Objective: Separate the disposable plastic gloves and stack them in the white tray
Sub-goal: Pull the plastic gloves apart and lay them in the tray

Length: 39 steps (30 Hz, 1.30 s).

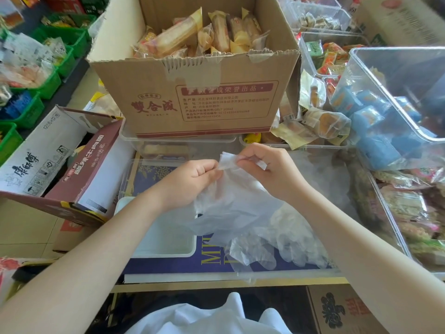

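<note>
A snack shop: green bins (36, 75) and clear tubs (395, 97) of wrapped sweets surround an open carton (199, 100).

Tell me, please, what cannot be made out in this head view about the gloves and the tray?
- Glove count: the clear gloves overlap in one bunch pinched by the left hand and right hand.
- White tray: its right part is hidden by the gloves, so its contents are uncertain.
- Cardboard box: small print blurred.
</note>
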Each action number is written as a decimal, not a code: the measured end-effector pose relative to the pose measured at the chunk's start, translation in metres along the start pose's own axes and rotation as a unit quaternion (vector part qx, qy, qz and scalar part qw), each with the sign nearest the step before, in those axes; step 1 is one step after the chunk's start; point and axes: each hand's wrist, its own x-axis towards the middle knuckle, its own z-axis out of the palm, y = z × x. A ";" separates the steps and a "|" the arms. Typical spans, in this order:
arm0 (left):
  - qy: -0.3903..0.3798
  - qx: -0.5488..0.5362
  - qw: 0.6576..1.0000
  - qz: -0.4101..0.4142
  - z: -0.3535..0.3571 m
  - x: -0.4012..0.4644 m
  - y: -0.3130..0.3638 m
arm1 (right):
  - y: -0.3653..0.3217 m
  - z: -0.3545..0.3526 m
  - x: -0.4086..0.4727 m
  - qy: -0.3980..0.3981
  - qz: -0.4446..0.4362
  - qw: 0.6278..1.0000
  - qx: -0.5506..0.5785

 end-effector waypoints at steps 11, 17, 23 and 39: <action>0.061 -0.126 0.990 -0.022 0.000 0.010 0.006 | -0.011 -0.005 0.005 0.011 -0.029 1.000 0.004; 0.109 -0.095 0.990 0.005 0.003 0.011 0.014 | -0.015 -0.006 0.006 -0.047 -0.011 0.999 -0.010; 0.100 -0.091 0.991 -0.009 0.001 0.010 0.007 | -0.020 -0.005 0.009 0.007 0.042 0.998 -0.037; 0.129 0.053 0.989 0.058 -0.003 0.010 -0.001 | -0.012 -0.018 0.008 -0.131 0.089 0.984 -0.080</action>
